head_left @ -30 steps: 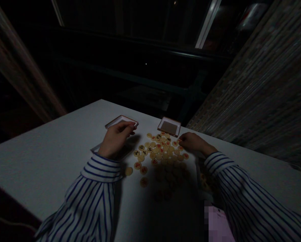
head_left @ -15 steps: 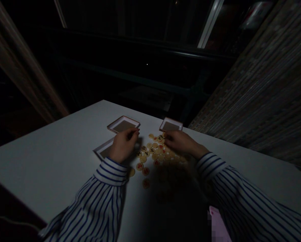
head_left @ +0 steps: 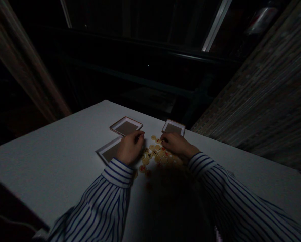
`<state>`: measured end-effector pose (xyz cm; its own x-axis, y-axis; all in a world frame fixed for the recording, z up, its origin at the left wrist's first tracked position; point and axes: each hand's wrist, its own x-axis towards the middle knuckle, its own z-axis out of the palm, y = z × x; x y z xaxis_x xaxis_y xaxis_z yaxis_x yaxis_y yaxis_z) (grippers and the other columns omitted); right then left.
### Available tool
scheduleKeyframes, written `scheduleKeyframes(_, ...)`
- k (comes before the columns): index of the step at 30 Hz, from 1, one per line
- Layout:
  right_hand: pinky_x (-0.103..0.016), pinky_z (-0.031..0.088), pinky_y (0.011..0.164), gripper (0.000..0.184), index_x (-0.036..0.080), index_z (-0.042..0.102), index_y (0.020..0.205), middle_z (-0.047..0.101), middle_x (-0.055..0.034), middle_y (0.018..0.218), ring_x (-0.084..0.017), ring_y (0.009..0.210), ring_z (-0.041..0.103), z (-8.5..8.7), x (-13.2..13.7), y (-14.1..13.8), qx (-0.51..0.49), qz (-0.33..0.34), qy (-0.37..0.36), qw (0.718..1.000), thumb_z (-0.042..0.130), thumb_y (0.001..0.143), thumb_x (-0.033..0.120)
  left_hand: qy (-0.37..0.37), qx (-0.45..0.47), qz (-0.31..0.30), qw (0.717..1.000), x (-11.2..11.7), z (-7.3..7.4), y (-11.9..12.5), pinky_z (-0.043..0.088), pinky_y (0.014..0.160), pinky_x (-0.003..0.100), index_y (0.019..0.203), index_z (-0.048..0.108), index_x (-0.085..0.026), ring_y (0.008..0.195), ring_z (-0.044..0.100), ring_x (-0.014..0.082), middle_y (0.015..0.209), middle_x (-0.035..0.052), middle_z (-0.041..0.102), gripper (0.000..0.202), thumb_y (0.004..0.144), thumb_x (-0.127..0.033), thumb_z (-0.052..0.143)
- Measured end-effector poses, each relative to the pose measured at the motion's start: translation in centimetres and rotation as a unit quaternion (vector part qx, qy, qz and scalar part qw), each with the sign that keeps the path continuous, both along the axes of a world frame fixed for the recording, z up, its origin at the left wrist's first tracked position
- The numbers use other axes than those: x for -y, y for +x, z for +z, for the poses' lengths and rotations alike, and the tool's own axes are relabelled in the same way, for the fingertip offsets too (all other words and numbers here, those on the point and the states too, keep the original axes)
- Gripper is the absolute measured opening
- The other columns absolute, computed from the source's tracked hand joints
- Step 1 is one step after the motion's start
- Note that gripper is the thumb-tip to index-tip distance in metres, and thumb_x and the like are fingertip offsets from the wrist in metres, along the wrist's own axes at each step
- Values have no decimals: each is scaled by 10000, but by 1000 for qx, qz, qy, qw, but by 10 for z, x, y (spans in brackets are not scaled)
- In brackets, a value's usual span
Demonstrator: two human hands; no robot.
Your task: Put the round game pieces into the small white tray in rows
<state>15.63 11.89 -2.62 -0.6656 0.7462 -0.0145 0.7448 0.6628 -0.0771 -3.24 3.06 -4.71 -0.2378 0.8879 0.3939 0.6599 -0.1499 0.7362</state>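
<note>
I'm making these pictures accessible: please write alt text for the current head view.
A person's left hand and right hand, in blue-striped sleeves, are at either side of clustered red- and black-marked xiangqi pieces on a white table in dim light. Three shallow boxes lie along the cluster's far and left sides.

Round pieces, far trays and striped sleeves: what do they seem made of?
Round pieces: wood or plastic, likely; pale tan, finish unclear in dim light. Far trays: perhaps cardboard; thin pale walls, brown rims, matte-looking floors. Striped sleeves: probably woven cloth, matte, creasing in soft folds.
</note>
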Motion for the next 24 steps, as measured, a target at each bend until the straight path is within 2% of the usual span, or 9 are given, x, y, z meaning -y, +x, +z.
scheduleKeyframes(6,-231,370,652,251,195,613,974,652,-58,898,-156,787,575,3,3,-16,-57,34,-5,998,459,825,328,-10,10,19,1000,-1,0,-2,455,782,304,987,633,-184,842,622,202,928,67,682,327,803,-351,421)
scheduleKeyframes(11,-255,372,718,256,210,629,960,639,-74,911,-183,862,562,-1,3,-31,-30,66,12,997,466,827,356,4,20,27,999,0,2,-4,459,756,291,972,636,-173,831,623,198,905,66,684,330,802,-353,419)
scheduleKeyframes(18,-265,354,781,269,212,632,1000,622,-80,967,-187,932,537,-5,3,-32,-4,79,4,997,450,840,328,22,40,31,998,0,4,-8,449,786,303,971,640,-166,862,615,199,931,70,679,329,796,-345,426)
scheduleKeyframes(24,-277,357,768,284,205,647,967,641,-81,923,-188,902,544,-4,3,-29,8,103,24,994,396,860,283,14,43,27,999,-1,2,-8,447,790,312,975,636,-158,864,611,201,927,75,677,337,804,-356,422)
